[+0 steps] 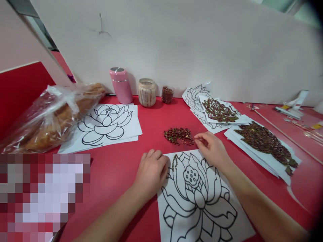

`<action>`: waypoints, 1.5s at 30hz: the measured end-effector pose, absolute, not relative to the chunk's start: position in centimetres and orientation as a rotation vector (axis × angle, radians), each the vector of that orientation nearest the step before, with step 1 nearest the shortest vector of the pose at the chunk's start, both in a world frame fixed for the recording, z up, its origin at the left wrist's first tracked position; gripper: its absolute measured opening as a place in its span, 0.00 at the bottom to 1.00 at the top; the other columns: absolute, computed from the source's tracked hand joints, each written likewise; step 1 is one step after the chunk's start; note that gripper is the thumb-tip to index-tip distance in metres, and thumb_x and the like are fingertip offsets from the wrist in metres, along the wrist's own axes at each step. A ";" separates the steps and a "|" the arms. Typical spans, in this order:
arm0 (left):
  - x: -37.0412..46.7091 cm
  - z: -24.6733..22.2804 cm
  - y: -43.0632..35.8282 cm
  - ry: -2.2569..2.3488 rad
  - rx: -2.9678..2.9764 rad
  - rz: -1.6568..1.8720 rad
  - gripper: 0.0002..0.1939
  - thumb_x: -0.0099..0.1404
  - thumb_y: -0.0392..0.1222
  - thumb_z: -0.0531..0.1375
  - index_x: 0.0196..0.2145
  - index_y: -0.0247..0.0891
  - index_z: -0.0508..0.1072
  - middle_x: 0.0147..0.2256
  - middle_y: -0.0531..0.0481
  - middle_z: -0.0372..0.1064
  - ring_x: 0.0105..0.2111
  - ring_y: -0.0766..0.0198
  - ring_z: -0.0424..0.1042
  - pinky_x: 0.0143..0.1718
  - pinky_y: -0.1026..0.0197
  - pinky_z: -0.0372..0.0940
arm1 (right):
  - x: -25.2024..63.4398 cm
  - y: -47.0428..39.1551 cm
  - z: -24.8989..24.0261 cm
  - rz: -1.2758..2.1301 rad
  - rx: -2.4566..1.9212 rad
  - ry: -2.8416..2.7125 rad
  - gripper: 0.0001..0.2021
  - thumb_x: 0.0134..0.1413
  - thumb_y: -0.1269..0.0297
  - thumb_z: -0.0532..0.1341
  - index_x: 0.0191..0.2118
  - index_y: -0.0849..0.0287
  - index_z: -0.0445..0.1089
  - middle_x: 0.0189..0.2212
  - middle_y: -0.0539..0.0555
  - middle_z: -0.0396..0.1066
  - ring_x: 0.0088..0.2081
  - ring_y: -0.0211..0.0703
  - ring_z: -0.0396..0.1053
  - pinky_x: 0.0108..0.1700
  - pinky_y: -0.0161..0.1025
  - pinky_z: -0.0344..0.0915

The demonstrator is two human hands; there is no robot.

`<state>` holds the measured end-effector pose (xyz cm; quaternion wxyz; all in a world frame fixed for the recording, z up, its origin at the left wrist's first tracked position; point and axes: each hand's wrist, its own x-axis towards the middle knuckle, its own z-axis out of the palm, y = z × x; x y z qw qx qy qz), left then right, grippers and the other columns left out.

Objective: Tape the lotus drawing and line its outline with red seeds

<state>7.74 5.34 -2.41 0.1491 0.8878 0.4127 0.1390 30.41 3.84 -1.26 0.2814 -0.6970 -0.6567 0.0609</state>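
A white sheet with a black lotus outline (200,218) lies on the red table in front of me. A short line of small greenish beans (175,161) follows one petal near its top left. My left hand (152,171) rests at the sheet's upper left edge, its fingers curled under and anything in them hidden. Beyond the sheet lies a loose pile of dark red and green beans (178,135). At the pile's right edge is my right hand (212,148), thumb and forefinger brought together; what they pinch is too small to make out.
Lotus drawings (111,126) lie partly under a plastic bag (68,114) at left. A pink flask (121,87), a ribbed jar (147,94) and a small bean cup (167,95) stand along the white partition. Bean-covered sheets (264,141) are stacked at right, near a thin stick (285,131).
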 end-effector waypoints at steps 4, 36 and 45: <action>7.7 -2.4 5.3 1.177 2.542 0.436 0.12 0.61 0.35 0.47 0.33 0.38 0.70 0.29 0.47 0.62 0.32 0.60 0.58 0.32 0.59 0.53 | 30.7 5.8 -2.2 0.122 -1.883 -1.797 0.06 0.50 0.66 0.54 0.33 0.56 0.68 0.30 0.51 0.64 0.31 0.38 0.64 0.32 0.35 0.60; 7.7 -2.6 6.0 1.129 2.470 0.518 0.12 0.61 0.37 0.47 0.29 0.37 0.69 0.28 0.49 0.62 0.31 0.61 0.58 0.31 0.59 0.52 | 31.4 7.3 -1.7 0.850 -1.596 -1.360 0.10 0.49 0.57 0.54 0.27 0.59 0.60 0.21 0.47 0.57 0.22 0.32 0.53 0.24 0.33 0.50; 7.6 -2.9 6.0 1.111 2.471 0.519 0.12 0.62 0.37 0.47 0.30 0.38 0.70 0.28 0.48 0.62 0.31 0.60 0.58 0.32 0.59 0.53 | 30.6 5.5 -1.6 1.341 -1.159 -1.010 0.10 0.45 0.60 0.61 0.33 0.56 0.62 0.29 0.48 0.61 0.24 0.29 0.54 0.24 0.29 0.52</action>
